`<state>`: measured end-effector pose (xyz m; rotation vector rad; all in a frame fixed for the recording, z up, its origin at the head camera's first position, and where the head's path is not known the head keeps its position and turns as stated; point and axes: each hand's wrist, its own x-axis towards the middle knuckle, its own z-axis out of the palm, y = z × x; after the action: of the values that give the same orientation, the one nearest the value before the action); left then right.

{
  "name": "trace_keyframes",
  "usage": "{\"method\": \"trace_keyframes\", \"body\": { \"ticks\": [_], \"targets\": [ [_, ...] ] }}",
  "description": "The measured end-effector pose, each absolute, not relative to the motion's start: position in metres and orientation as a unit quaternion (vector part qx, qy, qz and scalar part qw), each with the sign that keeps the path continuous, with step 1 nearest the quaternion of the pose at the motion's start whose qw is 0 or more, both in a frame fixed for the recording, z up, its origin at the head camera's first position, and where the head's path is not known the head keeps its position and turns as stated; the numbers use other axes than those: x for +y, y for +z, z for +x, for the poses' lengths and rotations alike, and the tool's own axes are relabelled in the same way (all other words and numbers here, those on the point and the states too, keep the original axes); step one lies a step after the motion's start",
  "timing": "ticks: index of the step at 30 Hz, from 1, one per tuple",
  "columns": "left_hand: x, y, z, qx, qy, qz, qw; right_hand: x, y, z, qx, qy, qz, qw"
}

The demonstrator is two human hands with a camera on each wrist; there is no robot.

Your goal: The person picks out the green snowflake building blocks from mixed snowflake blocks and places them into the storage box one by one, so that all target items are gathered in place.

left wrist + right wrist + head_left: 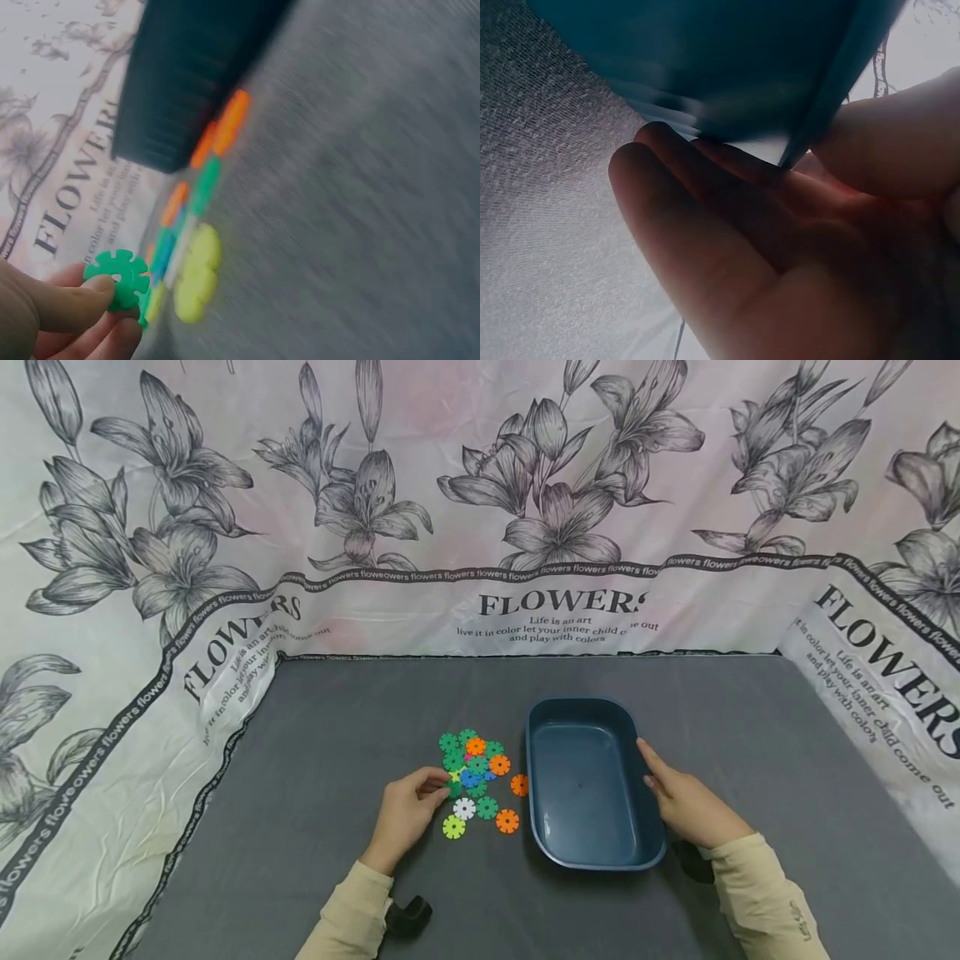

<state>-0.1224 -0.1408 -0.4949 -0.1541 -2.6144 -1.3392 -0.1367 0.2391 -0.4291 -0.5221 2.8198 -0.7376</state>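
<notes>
My left hand [405,814] pinches a green notched plastic disc [130,283] between thumb and fingers, shown plainly in the left wrist view. It is at the left edge of a loose pile of such discs: green [487,807], orange [507,821], blue [469,778], white [464,808] and yellow-green [453,827]. To the right of the pile is a dark blue plastic basin [588,793] with nothing inside. My right hand [693,806] holds the basin's right side, its thumb by the rim and its fingers against the outer wall in the right wrist view.
A dark grey cloth [337,718] covers the table. White flower-printed fabric [390,610] hangs behind and on both sides. One orange disc [519,785] lies right against the basin's left wall. Black straps [408,917] show at the wrists.
</notes>
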Motion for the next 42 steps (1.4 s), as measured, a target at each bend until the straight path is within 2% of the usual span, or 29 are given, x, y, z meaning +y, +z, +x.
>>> {"method": "trace_keyframes", "body": {
  "ticks": [7, 10, 17, 27, 42],
  "targets": [
    [-0.131, -0.474, -0.132, -0.773, -0.630, 0.030, -0.066, 0.239, -0.433, -0.136, 0.950, -0.248, -0.170, 0.086],
    [-0.121, -0.461, -0.140, -0.742, -0.661, 0.030, -0.106, 0.240, -0.433, -0.136, 0.949, -0.251, -0.172, 0.084],
    [-0.084, -0.433, -0.153, -0.740, -0.655, -0.004, -0.152, 0.243, -0.434, -0.137, 0.947, -0.257, -0.178, 0.073],
    [-0.039, -0.422, -0.159, -0.778, -0.581, -0.083, -0.222, 0.243, -0.434, -0.137, 0.946, -0.259, -0.176, 0.077],
    [-0.011, -0.415, -0.165, -0.828, -0.425, -0.184, -0.315, 0.239, -0.433, -0.135, 0.949, -0.252, -0.179, 0.059]
  ]
}}
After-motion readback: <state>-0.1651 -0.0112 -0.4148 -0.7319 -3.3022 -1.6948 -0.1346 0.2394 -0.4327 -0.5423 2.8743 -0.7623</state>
